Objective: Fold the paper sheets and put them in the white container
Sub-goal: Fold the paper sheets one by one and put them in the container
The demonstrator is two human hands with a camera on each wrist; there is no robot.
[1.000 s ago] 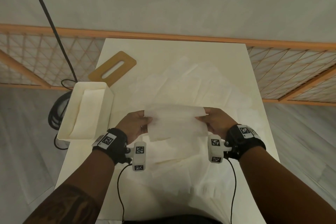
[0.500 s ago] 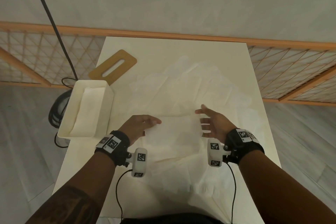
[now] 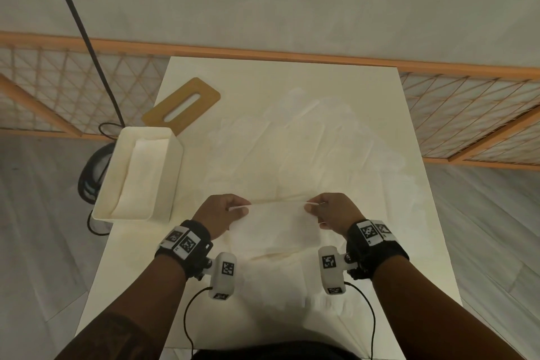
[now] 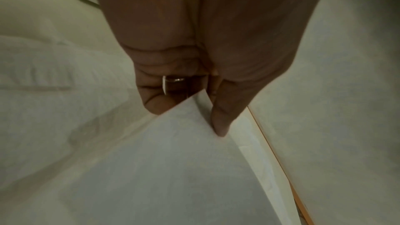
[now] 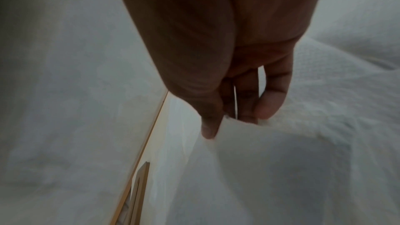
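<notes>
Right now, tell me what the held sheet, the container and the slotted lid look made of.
Held sheet: thin tissue-like paper, matte, sags limply. White container: probably plastic, smooth, faint sheen. Slotted lid: looks like wood or bamboo, tan, matte.

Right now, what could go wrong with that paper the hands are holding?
The sheet is thin, and the left hand and right hand pinch only its far corners, so it could rip or slip. It hangs over a loose pile, so another sheet might get dragged along. The container sits at the table's left edge and could be nudged off.
</notes>
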